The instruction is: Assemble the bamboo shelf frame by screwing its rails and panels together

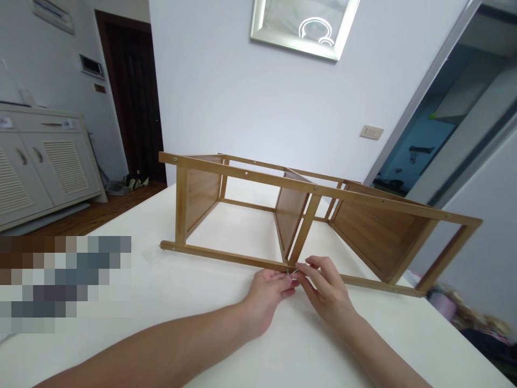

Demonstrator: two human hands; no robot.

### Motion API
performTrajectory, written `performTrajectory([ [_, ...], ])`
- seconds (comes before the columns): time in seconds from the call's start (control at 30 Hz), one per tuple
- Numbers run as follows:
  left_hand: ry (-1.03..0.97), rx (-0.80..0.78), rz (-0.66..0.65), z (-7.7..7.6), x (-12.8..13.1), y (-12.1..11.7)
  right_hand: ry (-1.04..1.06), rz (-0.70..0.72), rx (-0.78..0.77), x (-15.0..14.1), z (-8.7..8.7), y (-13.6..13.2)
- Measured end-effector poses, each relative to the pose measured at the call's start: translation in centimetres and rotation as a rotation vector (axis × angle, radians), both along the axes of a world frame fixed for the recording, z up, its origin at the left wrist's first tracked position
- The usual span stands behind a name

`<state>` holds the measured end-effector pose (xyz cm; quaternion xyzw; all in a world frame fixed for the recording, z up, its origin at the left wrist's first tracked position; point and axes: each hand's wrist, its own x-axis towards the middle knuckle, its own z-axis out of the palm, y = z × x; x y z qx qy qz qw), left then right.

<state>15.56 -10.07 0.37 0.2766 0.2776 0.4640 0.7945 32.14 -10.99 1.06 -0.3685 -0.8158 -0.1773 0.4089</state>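
A brown wooden shelf frame [242,173] lies on its side on a white table [153,318], with panels set between its rails. At the middle of its lower front rail [226,256], both hands meet around a small, thin metal piece that looks like a hex key [295,271]. My right hand [327,288] pinches it between thumb and fingers. My left hand [264,299] is closed just left of it, fingertips at the rail beneath the upright; what they grip is hidden. Screw heads dot the upper front rail.
Behind the table rises a white wall with a framed picture [297,29] and a switch plate [371,132]. A white cabinet [44,156] stands left, near a dark door [135,97]. Clutter sits beyond the right table edge. A patch at left is pixelated.
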Motion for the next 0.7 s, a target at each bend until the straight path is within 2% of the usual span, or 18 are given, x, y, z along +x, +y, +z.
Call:
performTrajectory([
  [0.17, 0.013, 0.004, 0.000, -0.27, 0.14, 0.10, -0.263, -0.014, 0.136, 0.37, 0.66, -0.07],
  [0.33, 0.023, 0.027, -0.017, -0.55, 0.21, 0.22, -0.429, -0.064, 0.191, 0.31, 0.95, -0.18],
  [0.7, 0.049, 0.057, -0.030, -0.47, -0.03, 0.19, -0.433, -0.117, 0.129, 0.25, 0.54, -0.35],
])
